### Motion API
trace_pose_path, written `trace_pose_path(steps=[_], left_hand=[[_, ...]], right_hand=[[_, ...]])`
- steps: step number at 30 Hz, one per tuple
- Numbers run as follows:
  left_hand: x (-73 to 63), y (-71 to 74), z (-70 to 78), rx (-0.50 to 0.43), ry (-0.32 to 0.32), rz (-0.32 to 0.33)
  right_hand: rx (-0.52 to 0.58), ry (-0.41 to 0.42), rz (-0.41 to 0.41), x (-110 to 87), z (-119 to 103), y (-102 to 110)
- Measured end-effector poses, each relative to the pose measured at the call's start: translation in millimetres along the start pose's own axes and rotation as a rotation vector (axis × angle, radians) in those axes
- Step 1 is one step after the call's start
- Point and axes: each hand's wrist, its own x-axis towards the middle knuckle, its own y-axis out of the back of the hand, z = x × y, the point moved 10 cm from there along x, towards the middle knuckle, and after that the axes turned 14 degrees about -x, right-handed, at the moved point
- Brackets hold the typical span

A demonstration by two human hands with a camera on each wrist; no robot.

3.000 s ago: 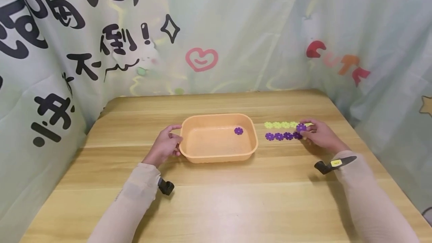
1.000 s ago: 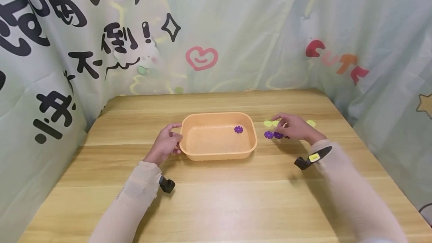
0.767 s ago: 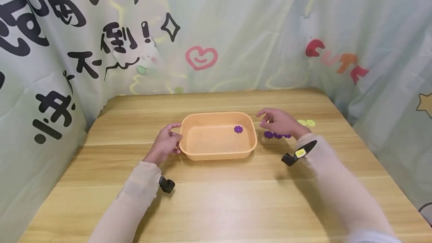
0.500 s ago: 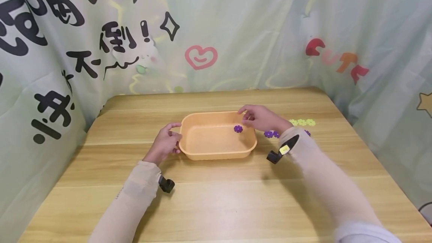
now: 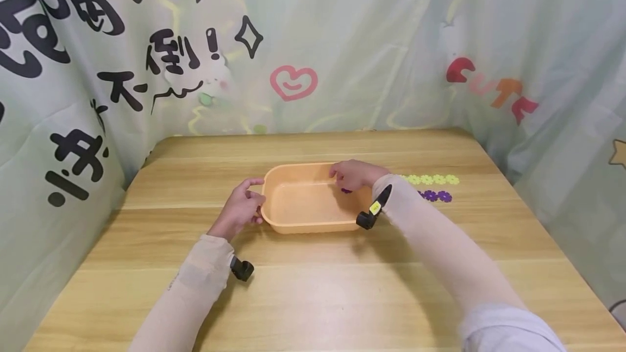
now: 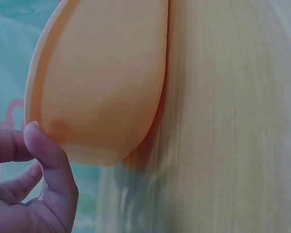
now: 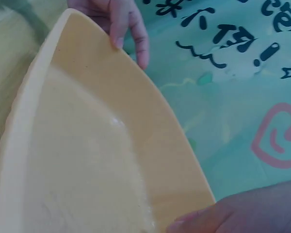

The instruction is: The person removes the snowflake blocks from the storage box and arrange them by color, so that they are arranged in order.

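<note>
The right hand (image 5: pixel 353 174) is hovering over the right end of the orange plastic tub (image 5: pixel 293 222), fingers curled inward. Whether its grip is pinching a flower piece I cannot tell; the knuckles are hiding the fingertips in the head view, and the right wrist view shows only the heel of the hand. A sliver of a purple flower piece (image 5: pixel 345 191) is peeking out beneath that hand, inside the tub near its right end. The left hand (image 5: pixel 241 208) is steadying the tub's left end, its grip narrow, thumb (image 6: pixel 48 155) pressing against the outer wall and a fingertip hooking over the rim.

Judging from this, the main risk is a small flat piece slipping out too high and bouncing off the tub's smooth floor or rim onto the counter (image 5: pixel 313 297). The right sleeve is also crossing low over the tub's right rim, so it could nudge the tub or drag across the pieces lying beside it.

The tub is lying with its long axis running left to right across the counter, opening facing up. To its right, the yellow-green flower pieces (image 5: pixel 432 179) are forming a row along that same axis, with the purple flower pieces (image 5: pixel 437 195) lined up just nearer the person.
</note>
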Motion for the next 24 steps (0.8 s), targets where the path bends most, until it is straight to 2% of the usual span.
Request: trace_pose_path(steps=[3,6,14,19,21,24], left_hand=[[-0.1,-1.0,1.0,-0.005,-0.005,-0.008],[-0.4,-1.3,1.7,-0.004,-0.008,-0.011],[-0.4,-0.1,2.1,-0.002,-0.011,-0.006],[-0.2,-2.7,1.5,-0.014,-0.01,-0.014],[0.4,-2.6,0.7,-0.017,-0.007,-0.012],[0.9,0.0,0.1,-0.015,-0.006,0.001]], right_hand=[[-0.01,-0.014,-0.053,6.7,-2.3,-4.2],[0.02,0.013,-0.066,13.2,-9.3,-5.4],[0.277,0.099,-0.119,29.4,-32.2,-13.8],[0.263,0.165,-0.093,34.6,-37.9,-13.0],[0.238,0.17,-0.069,36.5,-35.4,-12.3],[0.239,0.153,-0.087,40.4,-29.8,-17.0]])
